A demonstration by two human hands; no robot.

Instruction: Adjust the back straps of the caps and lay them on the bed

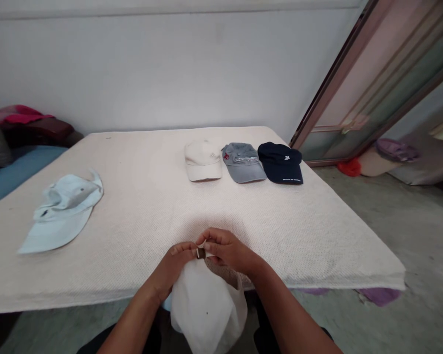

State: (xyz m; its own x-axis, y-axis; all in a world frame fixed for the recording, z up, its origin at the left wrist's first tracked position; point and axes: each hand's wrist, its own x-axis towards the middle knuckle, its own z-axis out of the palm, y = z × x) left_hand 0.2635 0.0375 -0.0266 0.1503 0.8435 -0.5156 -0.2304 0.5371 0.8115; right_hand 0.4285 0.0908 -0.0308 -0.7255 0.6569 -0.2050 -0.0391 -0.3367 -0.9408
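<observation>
A white baseball cap (203, 305) hangs at the near edge of the bed, its back strap and metal buckle (201, 253) uppermost. My left hand (177, 263) pinches the strap on the buckle's left side. From the right, my right hand (227, 248) has its fingers closed on the strap close to the buckle. The two hands nearly meet there. The strap's end is partly covered by my fingers, and the cap's brim is out of sight.
A beige cap (203, 161), a grey cap (242, 162) and a navy cap (280, 163) sit in a row on the pale bed cover (143, 196). A crumpled light-blue cap (64, 209) lies at left. A wall (151, 73) stands behind; a sliding door (347, 98) is at right.
</observation>
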